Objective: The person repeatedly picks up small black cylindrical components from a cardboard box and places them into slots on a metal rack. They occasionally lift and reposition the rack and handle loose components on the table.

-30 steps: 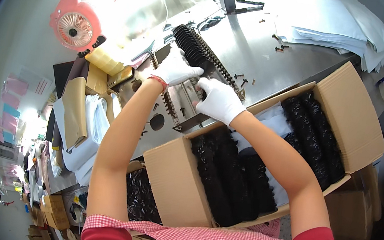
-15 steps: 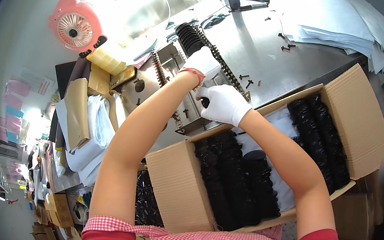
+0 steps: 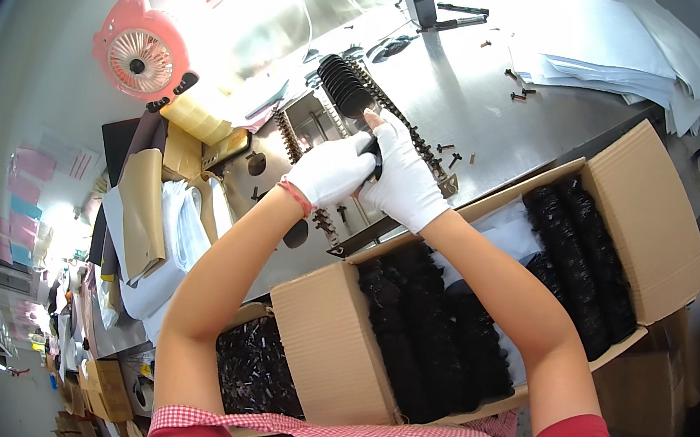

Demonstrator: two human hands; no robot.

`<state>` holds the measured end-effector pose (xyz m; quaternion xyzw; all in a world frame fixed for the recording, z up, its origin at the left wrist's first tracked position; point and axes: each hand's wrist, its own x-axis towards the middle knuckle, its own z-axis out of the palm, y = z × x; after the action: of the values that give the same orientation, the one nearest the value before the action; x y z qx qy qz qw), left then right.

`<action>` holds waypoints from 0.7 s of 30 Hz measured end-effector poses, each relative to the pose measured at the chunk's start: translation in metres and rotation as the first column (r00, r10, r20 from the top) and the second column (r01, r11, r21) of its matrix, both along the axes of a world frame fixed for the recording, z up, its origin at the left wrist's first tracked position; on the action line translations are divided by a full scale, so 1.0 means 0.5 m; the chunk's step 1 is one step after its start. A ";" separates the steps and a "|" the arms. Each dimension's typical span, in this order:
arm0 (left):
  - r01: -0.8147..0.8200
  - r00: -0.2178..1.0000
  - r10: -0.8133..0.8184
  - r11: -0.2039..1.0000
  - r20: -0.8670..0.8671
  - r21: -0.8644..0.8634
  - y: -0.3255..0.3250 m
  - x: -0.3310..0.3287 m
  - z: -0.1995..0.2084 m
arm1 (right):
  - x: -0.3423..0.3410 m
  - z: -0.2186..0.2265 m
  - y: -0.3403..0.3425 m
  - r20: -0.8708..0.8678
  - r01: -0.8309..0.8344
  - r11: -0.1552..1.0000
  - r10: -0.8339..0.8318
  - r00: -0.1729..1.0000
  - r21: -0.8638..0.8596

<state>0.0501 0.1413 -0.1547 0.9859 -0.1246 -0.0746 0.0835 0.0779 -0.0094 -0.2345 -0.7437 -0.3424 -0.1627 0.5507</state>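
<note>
My left hand [image 3: 328, 170], in a white glove with a red band at the wrist, is closed at a small black part [image 3: 376, 165]. Beside it, the gloved right hand [image 3: 405, 180] grips the same part from the other side. Fingers cover most of the part, so its full shape is hidden. Just beyond the hands, several black discs [image 3: 345, 85] stand in a row in a metal rack [image 3: 400, 124] with toothed rails.
An open cardboard box [image 3: 340, 344] holds rows of black parts close in front of me. To its left sits another box of shiny black pieces [image 3: 255, 367]. White sheets [image 3: 602, 44], small screws [image 3: 518, 96] and a pink fan [image 3: 141, 52] lie around the steel table [image 3: 470, 83].
My left hand has come back from the row of discs toward me and met the right hand at the black part. The right hand has turned, its fingers now pointing up.
</note>
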 end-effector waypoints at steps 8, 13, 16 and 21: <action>-0.410 0.889 0.458 0.808 0.013 -0.424 0.149 0.134 -0.009 | 0.007 0.028 0.000 -0.376 -0.207 0.944 0.100 0.921 -0.257; -0.339 0.918 0.370 0.919 0.141 -0.204 0.105 0.219 -0.028 | 0.023 0.024 -0.005 -0.358 -0.255 0.919 0.140 0.923 -0.299; -0.390 0.902 0.415 0.902 0.121 -0.186 0.075 0.240 -0.049 | 0.023 0.038 -0.016 -0.387 -0.308 0.892 0.170 0.906 -0.330; -0.465 0.866 0.494 0.854 0.083 -0.232 0.075 0.262 -0.099 | 0.014 0.050 -0.029 -0.398 -0.355 0.863 0.202 0.895 -0.359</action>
<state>0.1811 0.1786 -0.2041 0.9745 0.1128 0.0307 0.1915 0.0849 -0.0237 -0.2094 -0.8034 -0.3723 0.1314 0.4457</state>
